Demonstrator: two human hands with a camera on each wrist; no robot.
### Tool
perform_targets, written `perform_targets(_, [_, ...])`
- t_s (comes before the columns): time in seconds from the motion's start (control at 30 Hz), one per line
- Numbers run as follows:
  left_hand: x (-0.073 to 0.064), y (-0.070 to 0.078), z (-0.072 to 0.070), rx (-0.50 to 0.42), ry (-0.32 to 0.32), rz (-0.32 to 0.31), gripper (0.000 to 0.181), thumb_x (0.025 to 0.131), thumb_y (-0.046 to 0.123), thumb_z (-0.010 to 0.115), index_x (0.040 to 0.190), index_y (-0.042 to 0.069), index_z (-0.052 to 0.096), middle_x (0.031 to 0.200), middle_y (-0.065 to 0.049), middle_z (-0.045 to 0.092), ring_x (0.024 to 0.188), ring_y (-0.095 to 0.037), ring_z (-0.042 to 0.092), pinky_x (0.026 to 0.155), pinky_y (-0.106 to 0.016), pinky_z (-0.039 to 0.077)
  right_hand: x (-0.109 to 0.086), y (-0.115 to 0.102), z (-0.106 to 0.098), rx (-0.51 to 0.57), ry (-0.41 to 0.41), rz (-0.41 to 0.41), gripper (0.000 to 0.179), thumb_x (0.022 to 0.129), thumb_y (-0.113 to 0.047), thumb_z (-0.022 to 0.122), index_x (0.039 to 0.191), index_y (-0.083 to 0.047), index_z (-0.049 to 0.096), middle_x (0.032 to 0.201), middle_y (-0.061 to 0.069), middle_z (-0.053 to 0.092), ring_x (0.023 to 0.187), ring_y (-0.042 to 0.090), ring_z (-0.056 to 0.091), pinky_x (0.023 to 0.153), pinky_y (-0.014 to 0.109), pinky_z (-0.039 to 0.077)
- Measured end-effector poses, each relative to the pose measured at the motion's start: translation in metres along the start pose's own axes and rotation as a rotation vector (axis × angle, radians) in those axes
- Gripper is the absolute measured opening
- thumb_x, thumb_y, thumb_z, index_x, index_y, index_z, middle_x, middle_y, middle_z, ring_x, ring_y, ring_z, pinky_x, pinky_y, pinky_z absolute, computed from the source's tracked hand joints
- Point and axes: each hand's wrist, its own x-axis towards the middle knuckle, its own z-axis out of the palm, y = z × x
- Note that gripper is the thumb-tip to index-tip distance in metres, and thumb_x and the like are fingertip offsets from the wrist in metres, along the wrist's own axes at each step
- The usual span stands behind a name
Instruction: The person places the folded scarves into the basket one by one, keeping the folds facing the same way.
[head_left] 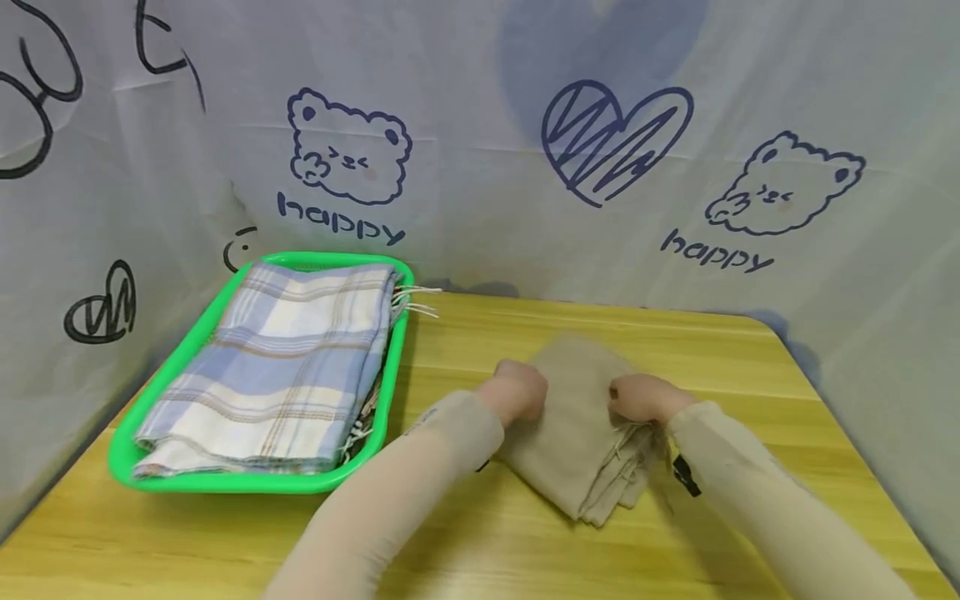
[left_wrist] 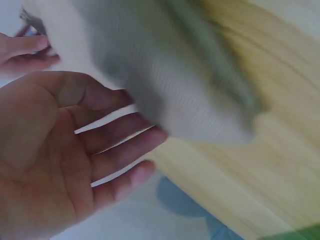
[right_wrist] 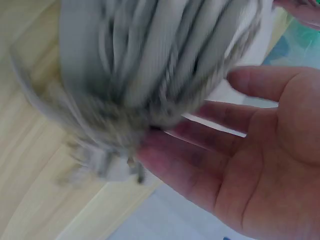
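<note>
A folded beige scarf with fringe along its near right side is between the two hands, its far end blurred. My left hand holds its left edge; in the left wrist view the fingers reach to the cloth's edge. On the opposite side, my right hand grips the fringed edge. The right wrist view shows several stacked layers and loose fringe, the thumb at the cloth's edge and the other fingers partly hidden behind it.
A green plastic basket stands on the left of the wooden table. Inside lies a folded blue-and-white plaid scarf, white fringe hanging over the rim, with darker fabric beneath. A white curtain with drawings borders the table's back.
</note>
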Motion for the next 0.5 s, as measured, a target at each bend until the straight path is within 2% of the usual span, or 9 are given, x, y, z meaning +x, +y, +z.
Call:
perform_targets(0.03, [-0.001,0.000,-0.002,-0.001,-0.009,-0.004,0.025,0.094,0.022,0.045,0.102,0.015,0.067,0.102,0.003,0.065,0.078,-0.009,0.052,0.072,-0.031,0.049,0.003,-0.002,0.001,0.000,0.000,-0.001,0.039,0.095,-0.014,0.046,0.127,0.008,0.048,0.121,0.027,0.056,0.087,0.032,0.057,0.077,0.040,0.045])
perform_targets(0.1, [-0.002,0.001,-0.004,-0.002,-0.029,-0.011,0.025,0.093,0.023,0.045,0.102,0.014,0.067,0.101,0.002,0.064,0.077,-0.010,0.050,0.073,-0.030,0.050,0.009,-0.007,0.001,0.007,-0.005,0.001,0.049,0.095,-0.018,0.048,0.137,0.006,0.038,0.134,0.028,0.046,0.108,0.039,0.054,0.088,0.046,0.044])
perform_targets(0.17, [-0.004,0.000,-0.005,-0.006,-0.050,-0.013,0.025,0.093,0.023,0.045,0.103,0.014,0.067,0.102,0.002,0.063,0.079,-0.011,0.050,0.075,-0.029,0.049,0.016,-0.010,0.003,0.019,-0.010,-0.012,0.059,0.095,-0.019,0.049,0.144,0.004,0.026,0.145,0.028,0.033,0.126,0.043,0.042,0.099,0.051,0.039])
perform_targets(0.23, [-0.004,0.000,-0.005,-0.015,-0.067,-0.005,0.026,0.092,0.023,0.046,0.104,0.014,0.067,0.104,0.001,0.063,0.082,-0.013,0.051,0.077,-0.028,0.047,0.023,-0.011,0.005,0.025,0.000,-0.042,0.059,0.096,-0.016,0.047,0.146,0.002,0.023,0.147,0.029,0.028,0.130,0.044,0.037,0.102,0.052,0.036])
perform_targets(0.27, [-0.004,-0.001,-0.005,-0.022,-0.075,0.002,0.026,0.092,0.023,0.046,0.104,0.014,0.067,0.105,0.001,0.063,0.083,-0.013,0.050,0.076,-0.028,0.046,0.025,-0.011,0.006,0.034,0.015,-0.060,0.058,0.096,-0.014,0.047,0.146,0.002,0.022,0.149,0.029,0.024,0.134,0.045,0.028,0.105,0.054,0.033])
perform_targets(0.33, [-0.005,-0.002,-0.004,-0.046,-0.091,0.016,0.024,0.092,0.022,0.046,0.100,0.013,0.066,0.103,0.000,0.063,0.081,-0.014,0.050,0.073,-0.027,0.043,0.031,-0.009,0.009,0.057,0.057,-0.097,0.057,0.095,-0.011,0.047,0.145,0.004,0.023,0.148,0.030,0.023,0.135,0.046,0.026,0.107,0.054,0.030])
perform_targets(0.43, [-0.004,-0.009,-0.005,-0.166,-0.124,0.015,0.021,0.091,0.016,0.045,0.079,0.011,0.062,0.096,-0.004,0.061,0.067,-0.014,0.045,0.060,-0.024,0.036,0.036,-0.008,0.013,0.108,0.146,-0.096,0.061,0.093,-0.008,0.050,0.144,0.008,0.020,0.148,0.033,0.019,0.135,0.049,0.023,0.108,0.056,0.027])
perform_targets(0.5, [-0.002,-0.018,-0.005,-0.287,-0.148,-0.024,0.025,0.091,0.014,0.044,0.068,0.011,0.054,0.082,-0.005,0.058,0.056,-0.013,0.042,0.052,-0.023,0.033,0.035,-0.008,0.014,0.136,0.203,-0.023,0.067,0.093,-0.014,0.053,0.143,0.012,0.017,0.145,0.037,0.018,0.133,0.053,0.022,0.108,0.058,0.026])
